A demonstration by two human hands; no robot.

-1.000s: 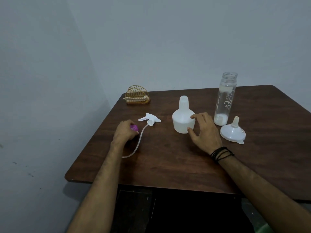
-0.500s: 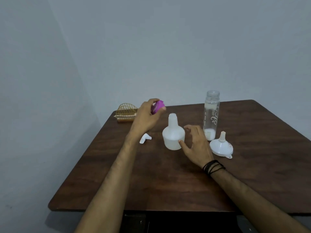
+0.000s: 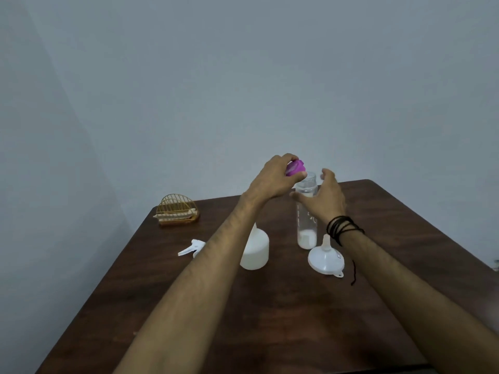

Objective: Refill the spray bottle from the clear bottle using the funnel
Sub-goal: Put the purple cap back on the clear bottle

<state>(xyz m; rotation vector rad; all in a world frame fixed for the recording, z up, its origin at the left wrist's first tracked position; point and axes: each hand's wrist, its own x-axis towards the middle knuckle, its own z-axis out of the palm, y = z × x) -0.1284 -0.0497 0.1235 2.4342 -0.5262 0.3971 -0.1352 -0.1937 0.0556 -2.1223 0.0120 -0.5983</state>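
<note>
The tall clear bottle [image 3: 306, 228] stands upright on the table with a little white liquid at its bottom and its mouth uncovered. My left hand [image 3: 272, 179] holds a purple cap [image 3: 295, 167] just left of and above that mouth. My right hand [image 3: 325, 198] has its fingers spread around the bottle's upper part, and contact is unclear. The white spray bottle body [image 3: 256, 252] stands without its head, partly hidden behind my left forearm. A white funnel [image 3: 326, 260] sits upside down to the right of it. The spray head [image 3: 190, 248] lies on the table at the left.
A small golden wire rack [image 3: 176, 210] sits at the table's back left corner. The dark wooden table [image 3: 297, 319] ends at a grey wall behind. A black cord hangs from the bands on my right wrist.
My left hand carried the purple cap right, to the clear bottle's mouth. My right hand left the spray bottle and rose to the clear bottle's upper part.
</note>
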